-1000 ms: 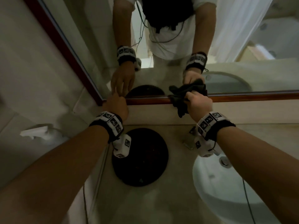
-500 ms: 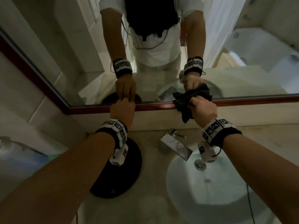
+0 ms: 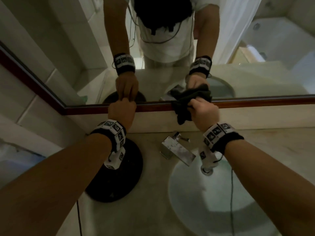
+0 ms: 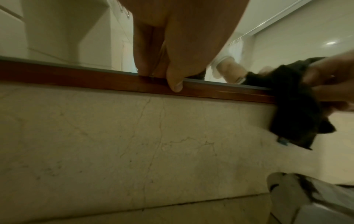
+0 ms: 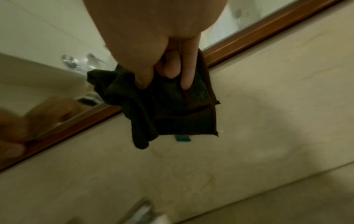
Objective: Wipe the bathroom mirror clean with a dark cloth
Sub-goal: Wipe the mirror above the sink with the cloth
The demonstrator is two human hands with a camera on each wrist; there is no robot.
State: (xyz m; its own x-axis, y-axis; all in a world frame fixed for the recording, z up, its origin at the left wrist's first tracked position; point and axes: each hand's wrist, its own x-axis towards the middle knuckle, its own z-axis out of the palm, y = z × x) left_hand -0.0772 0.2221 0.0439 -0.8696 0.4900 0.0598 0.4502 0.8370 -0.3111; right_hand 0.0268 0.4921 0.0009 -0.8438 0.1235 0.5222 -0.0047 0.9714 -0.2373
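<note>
The right hand (image 3: 203, 110) gripped a bunched dark cloth (image 3: 185, 103), thumb and curled fingers (image 5: 186, 75) pinching its folds, and held it against the reddish-brown wooden bottom frame (image 3: 255, 103) of the wall mirror (image 3: 255, 68). Part of the cloth hung below the frame over the pale marbled wall strip (image 4: 134, 136); a small teal tag (image 5: 182, 138) showed at its lower edge. The left hand (image 3: 121, 110) held nothing. Its fingertips (image 4: 147, 68) rested on the frame's top edge where it met the glass, with the thumb (image 4: 175, 81) laid over the front of the frame; the knuckles hid how far the fingers were bent. Beneath the hands, a square chrome tap (image 3: 177, 149) stood behind a round white basin (image 3: 213, 193), the basin's rim partly covered by the right forearm. A round black disc (image 3: 119, 176) lay on the beige counter (image 3: 150, 210), half hidden under the left wrist. In the mirror, the person's reflection was cut off at the top of the head view.
</note>
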